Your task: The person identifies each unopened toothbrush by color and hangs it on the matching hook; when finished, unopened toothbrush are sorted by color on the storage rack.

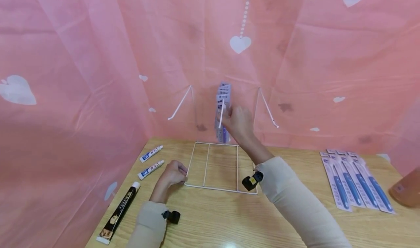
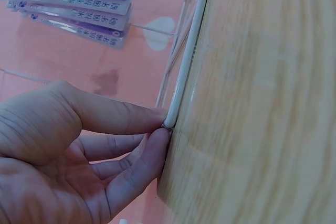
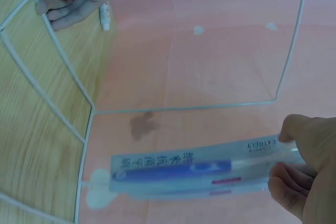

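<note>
A white wire display rack (image 1: pixel 220 188) stands on the table against the pink cloth, with several hooks at its top. My left hand (image 1: pixel 174 173) pinches the front left corner of its base; in the left wrist view, thumb and forefinger (image 2: pixel 155 150) meet at the white wire. Several packaged toothbrushes (image 1: pixel 224 90) hang one behind another on the middle hook (image 1: pixel 221 113). My right hand (image 1: pixel 240 123) grips the upper part of a toothbrush pack there. The right wrist view shows the purple-handled toothbrush pack (image 3: pixel 173 174) extending from the fingers.
The side hooks, left (image 1: pixel 179 103) and right (image 1: pixel 269 108), carry nothing. Packaged blue toothbrushes (image 1: pixel 354 182) lie in a row at right, beside an orange-brown object (image 1: pixel 407 189). Two small toothpaste tubes (image 1: pixel 151 169) and a black toothpaste tube (image 1: pixel 119 213) lie at left.
</note>
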`<state>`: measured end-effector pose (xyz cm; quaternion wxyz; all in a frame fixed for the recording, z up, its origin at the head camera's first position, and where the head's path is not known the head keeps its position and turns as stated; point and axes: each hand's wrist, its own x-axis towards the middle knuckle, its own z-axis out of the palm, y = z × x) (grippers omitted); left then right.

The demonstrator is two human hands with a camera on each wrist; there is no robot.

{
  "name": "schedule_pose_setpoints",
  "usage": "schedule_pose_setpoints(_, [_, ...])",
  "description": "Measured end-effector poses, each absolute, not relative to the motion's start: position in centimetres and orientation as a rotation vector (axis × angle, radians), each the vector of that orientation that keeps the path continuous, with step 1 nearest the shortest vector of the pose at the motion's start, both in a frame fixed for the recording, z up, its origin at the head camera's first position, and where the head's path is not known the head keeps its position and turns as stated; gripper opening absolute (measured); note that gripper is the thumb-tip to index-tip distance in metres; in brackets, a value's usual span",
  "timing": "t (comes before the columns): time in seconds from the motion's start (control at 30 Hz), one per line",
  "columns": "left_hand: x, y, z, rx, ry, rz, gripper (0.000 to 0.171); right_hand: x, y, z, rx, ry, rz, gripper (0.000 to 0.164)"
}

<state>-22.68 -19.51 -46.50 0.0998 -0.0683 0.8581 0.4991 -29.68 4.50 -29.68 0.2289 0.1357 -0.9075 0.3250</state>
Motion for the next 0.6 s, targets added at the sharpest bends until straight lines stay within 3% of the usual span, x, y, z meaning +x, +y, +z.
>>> schedule_pose_setpoints(0.27, [-22.6,-19.9,-46.6,-0.184,2.555,1.487,0.024,-29.3,10.0,-31.4,0.498,-2.525,0.858,0.036])
schedule_pose_setpoints(0.6, [-22.2,-20.4,-46.6,-0.225,2.558,1.476,0.025,-30.3,23.7,-35.7,0.223,-2.795,0.480,0.039])
